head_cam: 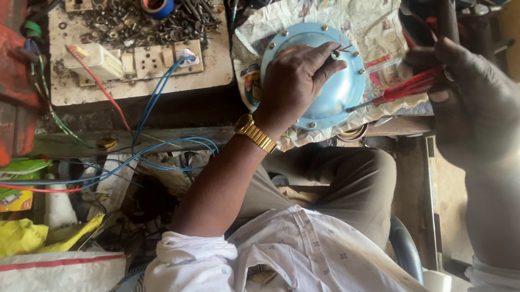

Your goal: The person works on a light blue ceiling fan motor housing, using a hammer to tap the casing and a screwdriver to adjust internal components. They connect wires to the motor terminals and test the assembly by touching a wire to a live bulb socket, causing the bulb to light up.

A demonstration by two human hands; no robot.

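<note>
Several brass screws (312,124) sit already in blue cover (324,91) rim | left hand (295,78) flat, pressing cover | right hand (476,101) closed around red screwdriver (404,89), tip at right rim | tightening seems left.

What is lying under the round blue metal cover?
A sheet of newspaper lies under the blue cover. The left hand presses on top. What is beneath the paper is hidden.
</note>
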